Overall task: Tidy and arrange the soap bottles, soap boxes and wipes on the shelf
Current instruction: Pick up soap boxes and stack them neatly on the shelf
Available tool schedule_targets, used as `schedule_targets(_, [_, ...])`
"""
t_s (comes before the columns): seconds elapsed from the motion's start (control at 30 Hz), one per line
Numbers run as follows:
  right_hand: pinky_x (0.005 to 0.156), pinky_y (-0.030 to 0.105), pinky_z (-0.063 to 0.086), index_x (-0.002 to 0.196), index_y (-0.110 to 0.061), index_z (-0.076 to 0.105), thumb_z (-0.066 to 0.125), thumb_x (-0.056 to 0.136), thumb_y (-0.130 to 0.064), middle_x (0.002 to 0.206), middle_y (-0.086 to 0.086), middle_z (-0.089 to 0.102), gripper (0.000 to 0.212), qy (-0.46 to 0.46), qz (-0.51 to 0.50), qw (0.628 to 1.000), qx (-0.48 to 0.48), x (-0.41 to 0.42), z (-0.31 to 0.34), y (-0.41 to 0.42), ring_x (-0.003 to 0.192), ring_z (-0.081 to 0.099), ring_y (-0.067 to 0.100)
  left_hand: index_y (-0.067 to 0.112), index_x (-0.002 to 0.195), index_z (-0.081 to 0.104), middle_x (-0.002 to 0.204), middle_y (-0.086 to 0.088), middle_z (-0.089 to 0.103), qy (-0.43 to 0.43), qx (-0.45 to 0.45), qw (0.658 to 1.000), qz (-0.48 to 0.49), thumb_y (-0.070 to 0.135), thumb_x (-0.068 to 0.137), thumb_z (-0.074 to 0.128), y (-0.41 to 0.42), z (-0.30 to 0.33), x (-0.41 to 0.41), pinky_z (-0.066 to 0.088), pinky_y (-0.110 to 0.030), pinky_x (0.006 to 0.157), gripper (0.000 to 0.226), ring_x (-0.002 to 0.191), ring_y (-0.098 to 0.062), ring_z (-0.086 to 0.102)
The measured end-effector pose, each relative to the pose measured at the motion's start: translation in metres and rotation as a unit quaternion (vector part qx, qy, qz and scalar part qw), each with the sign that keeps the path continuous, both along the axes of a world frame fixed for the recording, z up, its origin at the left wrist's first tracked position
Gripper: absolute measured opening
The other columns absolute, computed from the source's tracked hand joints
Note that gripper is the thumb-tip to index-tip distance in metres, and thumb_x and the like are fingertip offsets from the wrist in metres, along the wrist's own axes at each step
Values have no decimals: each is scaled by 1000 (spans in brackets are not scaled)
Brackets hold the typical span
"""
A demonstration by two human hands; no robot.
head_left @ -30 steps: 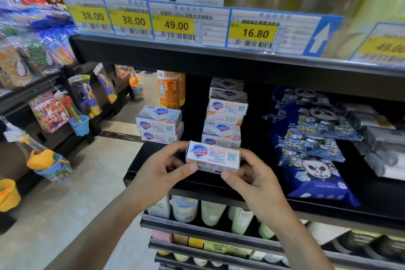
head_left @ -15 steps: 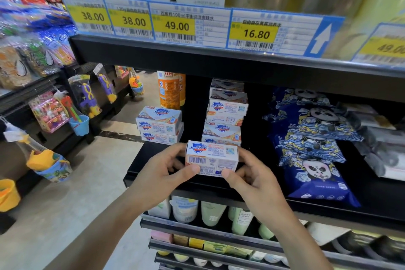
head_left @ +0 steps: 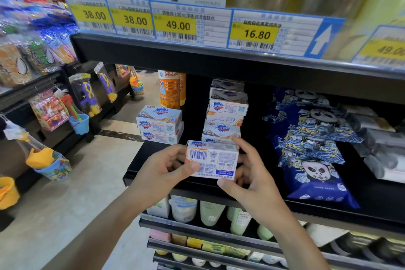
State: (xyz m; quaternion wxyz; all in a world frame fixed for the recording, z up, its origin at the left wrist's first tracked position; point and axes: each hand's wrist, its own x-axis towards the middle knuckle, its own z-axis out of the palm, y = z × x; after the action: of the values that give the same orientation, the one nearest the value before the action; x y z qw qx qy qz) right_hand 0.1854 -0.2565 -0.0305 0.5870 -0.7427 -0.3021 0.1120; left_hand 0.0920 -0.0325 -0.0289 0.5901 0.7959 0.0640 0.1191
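Both hands have hold of one small white cardboard soap box (head_left: 212, 159), barcode face turned up toward the person, just in front of the black metal shelf (head_left: 153, 155) at its front lip. The left hand (head_left: 166, 166) pinches the box's left end, thumb across the lower front face and fingers curled behind. The right hand (head_left: 252, 173) grips the right end, one finger hooked over the top back corner and the thumb under the lower edge. The box is in the air, not resting on the shelf.

Right behind it stands a tall stack of the same white soap boxes (head_left: 225, 114), and the pile is not square: the boxes sit at slightly different angles. To its left is a low stack of two soap boxes (head_left: 160, 125), with an orange plastic bottle (head_left: 169, 90) behind that. Off to the right lies a row of dark blue panda-print wipes packs (head_left: 311, 144), overlapping one another.

The risk, as I see it, is that tall pile. The right hand's raised finger is very near its lower boxes, so a nudge while sliding the held box in could topple it. Adding this box on top of an uneven column would make it shakier; the low stack looks the safer spot. With the barcode side showing, it may also go down facing the wrong way.
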Motion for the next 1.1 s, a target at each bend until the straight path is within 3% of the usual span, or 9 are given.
schedule_targets(0.13, [81, 32, 56, 139, -64, 41, 74, 91, 0, 114, -12, 67, 87, -15, 6, 1000, 1, 1, -1, 0, 83, 62, 23, 33, 119, 71, 112, 2, 78, 7, -4, 1000, 3, 47, 91, 70, 0, -1, 1, 59, -49, 94, 31, 102, -23, 73])
schedule_targets(0.43, [82, 34, 57, 138, -58, 48, 76, 91, -2, 113, -11, 67, 78, -4, 4, 1000, 15, 1, -2, 1, 80, 60, 21, 29, 119, 71, 111, 4, 79, 14, -14, 1000, 12, 51, 88, 66, -3, 1, 2, 60, -44, 94, 39, 102, -19, 74])
schedule_targets(0.63, [89, 50, 58, 140, -60, 47, 78, 90, -5, 100, 17, 68, 80, 8, -4, 1000, 2, 3, -2, -4, 82, 62, 28, 29, 118, 71, 109, 7, 79, 29, -9, 999, 18, 53, 89, 65, -5, 2, 2, 61, -42, 92, 38, 101, -16, 74])
schedule_targets(0.7, [87, 50, 58, 139, -60, 49, 79, 89, -5, 110, 12, 68, 81, 2, -6, 1000, 4, 3, -2, -4, 78, 62, 25, 31, 118, 72, 108, 6, 79, 29, -7, 999, 19, 54, 90, 65, -5, 2, 2, 60, -43, 93, 37, 100, -18, 74])
schedule_targets(0.8, [79, 34, 56, 134, -59, 53, 80, 87, -2, 125, -11, 66, 78, -6, -3, 1000, 18, 1, 0, -2, 72, 59, 15, 34, 116, 72, 107, 6, 79, 26, -5, 999, 24, 56, 90, 62, -5, 5, 1, 58, -37, 91, 35, 95, -17, 73])
schedule_targets(0.87, [76, 31, 55, 131, -57, 55, 81, 86, -2, 131, -16, 64, 76, -7, 0, 1000, 28, 0, 1, -2, 70, 58, 13, 35, 117, 71, 110, 4, 78, 22, -7, 1000, 21, 59, 92, 63, -5, 5, 1, 57, -37, 92, 35, 97, -18, 72])
schedule_targets(0.97, [76, 39, 56, 133, -53, 56, 83, 86, -5, 134, -17, 64, 72, -5, -3, 1000, 28, 0, 2, -2, 69, 57, 14, 42, 137, 59, 119, 2, 75, 10, -21, 1000, 12, 65, 87, 70, -3, 4, 0, 56, -47, 101, 56, 108, -21, 71])
schedule_targets(1.1, [81, 47, 56, 140, -45, 54, 83, 87, -11, 136, -16, 63, 70, 2, -8, 1000, 19, -1, 4, -2, 69, 57, 15, 52, 150, 41, 127, 11, 72, 5, -7, 1000, 2, 63, 76, 75, -1, 5, -2, 51, -38, 105, 82, 116, -16, 69])
